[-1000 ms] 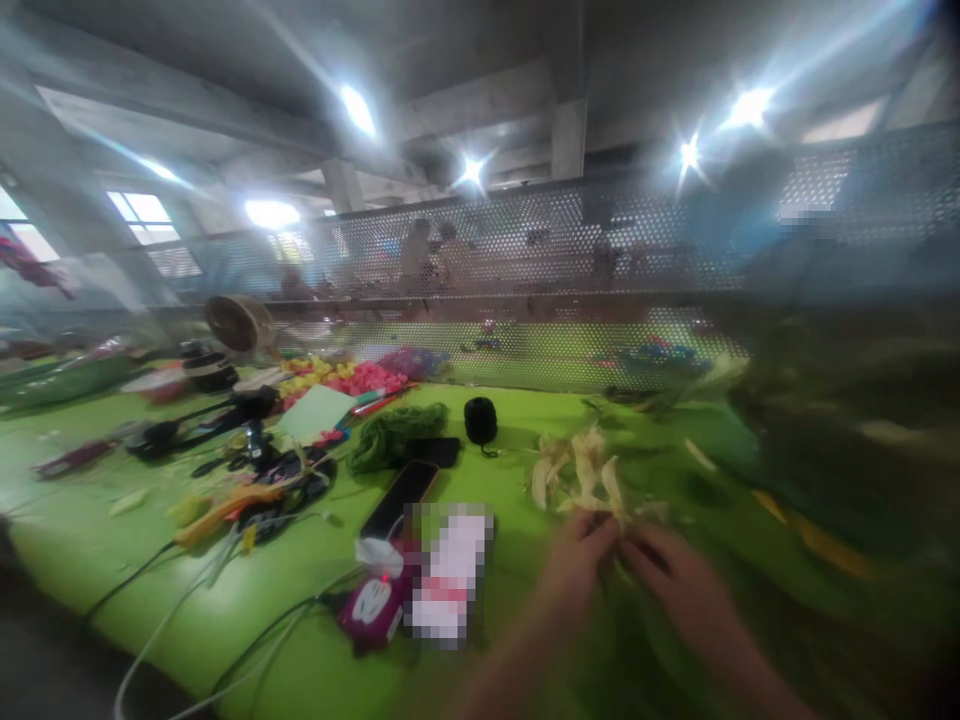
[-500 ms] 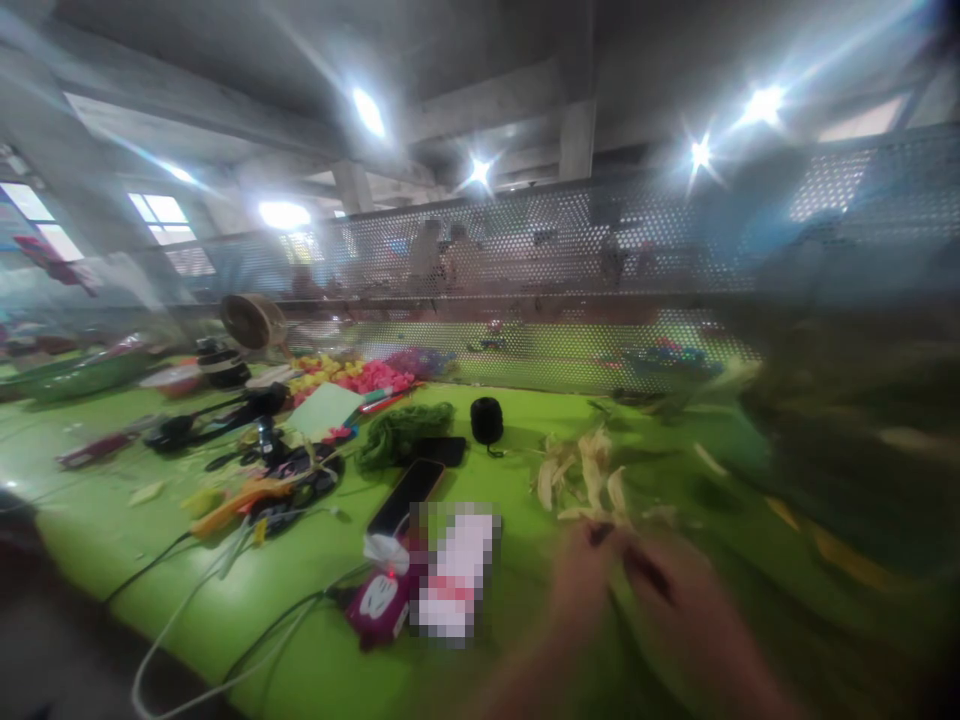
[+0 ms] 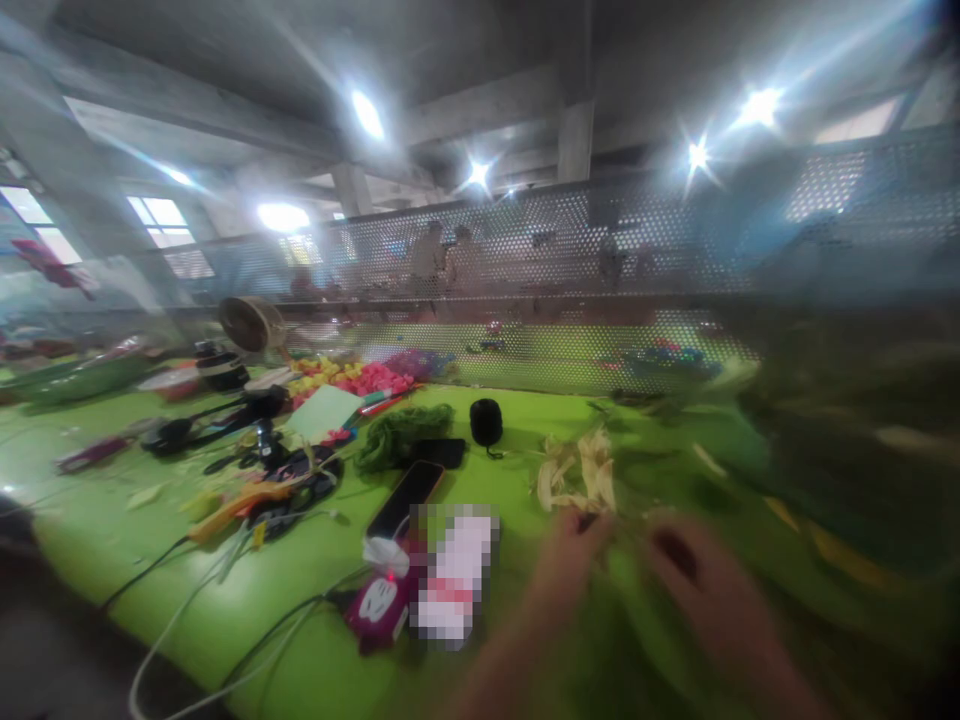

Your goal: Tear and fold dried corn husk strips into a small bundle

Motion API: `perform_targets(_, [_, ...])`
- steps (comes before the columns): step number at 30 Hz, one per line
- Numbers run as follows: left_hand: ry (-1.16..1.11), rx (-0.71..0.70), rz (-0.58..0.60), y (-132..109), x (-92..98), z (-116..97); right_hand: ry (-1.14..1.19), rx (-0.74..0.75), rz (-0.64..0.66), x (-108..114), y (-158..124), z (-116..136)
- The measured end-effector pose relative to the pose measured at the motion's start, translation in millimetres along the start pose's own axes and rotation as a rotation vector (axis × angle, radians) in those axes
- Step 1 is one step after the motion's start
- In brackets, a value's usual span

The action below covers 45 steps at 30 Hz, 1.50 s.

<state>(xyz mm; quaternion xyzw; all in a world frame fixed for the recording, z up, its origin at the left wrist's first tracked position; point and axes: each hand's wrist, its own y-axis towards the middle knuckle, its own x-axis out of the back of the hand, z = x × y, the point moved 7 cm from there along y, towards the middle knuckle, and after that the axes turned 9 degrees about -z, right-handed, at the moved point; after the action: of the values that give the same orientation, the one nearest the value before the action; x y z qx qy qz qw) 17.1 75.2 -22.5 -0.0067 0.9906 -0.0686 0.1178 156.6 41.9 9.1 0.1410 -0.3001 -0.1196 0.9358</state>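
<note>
My left hand (image 3: 574, 550) is closed at the near end of some pale, dry, husk-like strips (image 3: 596, 465), but what sits between its fingers is too blurred to tell. To its right, my right hand (image 3: 686, 560) is closed with curled fingers, and its contents are hidden. A gap lies between the two hands. The strips rest on the green table (image 3: 517, 480) just beyond my left hand. A black spool of thread (image 3: 486, 422) stands to the left of them.
Left of my hands lie a phone (image 3: 406, 498), a purple device (image 3: 382, 603), a blurred pink-white item (image 3: 455, 575) and green netting (image 3: 405, 432). An orange tool (image 3: 240, 508) with cables lies further left. Behind stands a perforated partition (image 3: 525, 270); a dark, blurred mass (image 3: 862, 430) fills the right.
My hands have moved apart, the left one slightly leftward and the right one rightward. The pale strips near my left hand have shifted a little.
</note>
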Motion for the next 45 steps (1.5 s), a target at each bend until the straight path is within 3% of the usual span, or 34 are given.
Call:
perform_targets(2, [-0.010,0.013,0.059,-1,-2.2,2,0.101,-0.082,-0.024,5,7,-6])
perform_targets(4, [-0.027,0.010,0.097,-1,-4.2,4,0.174,-0.133,0.058,0,11,-10])
perform_targets(8, [-0.036,0.002,0.089,-2,-4.4,4,0.175,-0.056,0.171,-7,17,-12])
perform_targets(13, [-0.120,0.041,0.147,-4,-8.7,3,0.060,-0.027,0.135,1,23,-23])
perform_targets(18, [-0.032,0.054,0.178,-7,-6.7,-1,0.112,-0.075,0.146,4,26,-25])
perform_targets(24, [0.060,-0.028,0.392,-16,-22.7,-7,0.290,-0.219,0.119,3,27,-26])
perform_targets(30, [0.142,0.005,0.277,-15,-16.7,0,0.156,-0.188,0.010,15,24,-15])
perform_targets(36, [0.167,0.004,0.327,-18,-22.5,-1,0.108,-0.256,-0.033,21,23,-18])
perform_targets(40, [0.347,-0.088,0.343,-16,-24.2,3,0.140,-0.166,0.031,16,27,-23])
perform_targets(45, [0.698,-0.220,0.272,-13,-24.6,7,0.119,0.089,0.127,8,24,-7])
